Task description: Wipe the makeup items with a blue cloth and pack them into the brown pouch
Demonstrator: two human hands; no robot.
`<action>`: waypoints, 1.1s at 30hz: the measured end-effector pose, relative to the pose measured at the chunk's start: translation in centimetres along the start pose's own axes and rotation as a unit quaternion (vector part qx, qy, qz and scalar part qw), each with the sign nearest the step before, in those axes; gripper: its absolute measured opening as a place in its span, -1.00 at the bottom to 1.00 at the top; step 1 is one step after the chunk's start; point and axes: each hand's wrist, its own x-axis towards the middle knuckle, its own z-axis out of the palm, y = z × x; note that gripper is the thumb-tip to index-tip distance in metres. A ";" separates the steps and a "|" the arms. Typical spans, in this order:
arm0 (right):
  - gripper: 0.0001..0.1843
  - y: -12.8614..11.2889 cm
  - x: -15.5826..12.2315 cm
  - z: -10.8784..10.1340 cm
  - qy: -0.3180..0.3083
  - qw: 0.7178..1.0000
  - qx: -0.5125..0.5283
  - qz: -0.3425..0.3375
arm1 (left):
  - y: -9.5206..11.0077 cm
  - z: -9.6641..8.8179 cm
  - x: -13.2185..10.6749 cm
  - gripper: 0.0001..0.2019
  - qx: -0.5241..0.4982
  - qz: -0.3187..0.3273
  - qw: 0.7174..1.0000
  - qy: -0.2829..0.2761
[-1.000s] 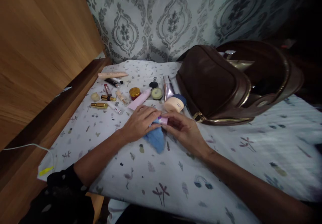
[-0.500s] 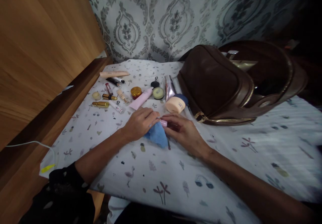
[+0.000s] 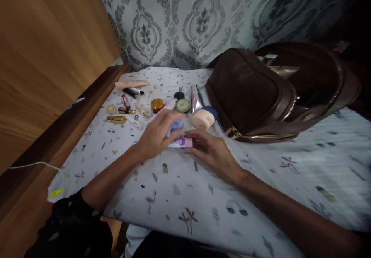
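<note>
My left hand is closed on a bunched blue cloth and presses it on top of a small pink tube. My right hand grips that pink tube by its right end, low over the patterned sheet. Both hands meet near the middle of the sheet, just in front of the row of cosmetics.
Several cosmetics lie behind the hands: a gold-lidded jar, a round green tin, a silver tube, a beige bottle with a blue cap, gold lipsticks. An open brown leather bag lies at right. A wooden board stands left.
My left hand has lifted the blue cloth from below the tube and bunched it on top. More of the pink tube shows. My right hand has hardly moved.
</note>
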 end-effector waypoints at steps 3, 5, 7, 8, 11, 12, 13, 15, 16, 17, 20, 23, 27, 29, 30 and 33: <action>-0.59 0.4 0.1 0.1 0.015 0.999 0.032 0.026 | 0.2 0.6 -0.4 -0.53 -0.020 0.018 0.978 -0.208; -0.62 0.5 0.1 0.2 0.015 0.998 0.036 0.039 | 0.0 0.5 -0.5 -0.52 -0.020 0.007 0.964 -0.264; -0.64 0.5 0.1 0.2 0.005 0.998 0.033 0.044 | -0.3 0.2 -0.5 -0.56 -0.027 -0.006 0.957 -0.290; -0.65 0.5 0.1 0.2 0.001 0.999 0.031 0.043 | -0.5 0.0 -0.4 -0.56 -0.030 -0.011 0.954 -0.298; -0.60 0.6 0.2 0.1 0.003 0.999 0.025 0.036 | -0.7 -0.5 -0.3 -0.55 -0.027 -0.023 0.956 -0.293; -0.59 0.6 0.2 0.1 0.006 0.999 0.019 0.031 | -0.7 -0.5 -0.3 -0.56 -0.020 -0.023 0.958 -0.286; -0.59 0.7 0.3 0.0 0.010 1.000 0.010 0.024 | -0.7 -0.5 -0.2 -0.58 -0.009 -0.020 0.960 -0.279; -0.62 0.7 0.4 -0.1 0.014 1.000 -0.012 0.012 | -0.7 -0.5 -0.2 -0.62 0.019 -0.005 0.963 -0.270; -0.64 0.7 0.4 -0.1 0.012 1.000 -0.021 0.009 | -0.7 -0.5 -0.2 -0.63 0.032 0.006 0.964 -0.265; -0.65 0.7 0.4 -0.2 0.010 1.000 -0.028 0.006 | -0.8 -0.5 -0.2 -0.63 0.043 0.017 0.965 -0.259; -0.67 0.6 0.4 -0.2 0.006 0.999 -0.042 -0.001 | -1.0 -0.8 0.0 -0.58 0.058 0.028 0.966 -0.249; -0.69 0.5 0.3 -0.2 0.006 0.998 -0.054 -0.015 | -1.3 -1.3 0.2 -0.57 0.032 -0.024 0.961 -0.272; -0.71 0.1 0.3 -0.3 0.004 0.996 -0.082 -0.042 | -1.6 -1.9 0.3 -0.64 -0.045 -0.134 0.959 -0.246; -0.70 0.0 0.3 -0.4 0.005 0.995 -0.090 -0.050 | -1.6 -1.9 0.3 -0.63 -0.067 -0.164 0.965 -0.195; -0.70 0.0 0.3 -0.4 0.005 0.994 -0.093 -0.054 | -1.5 -1.8 0.3 -0.63 -0.080 -0.170 0.966 -0.176; -0.70 0.2 0.2 -0.3 0.013 0.992 -0.095 -0.077 | -1.1 -1.2 0.1 -0.67 -0.134 -0.152 0.964 -0.175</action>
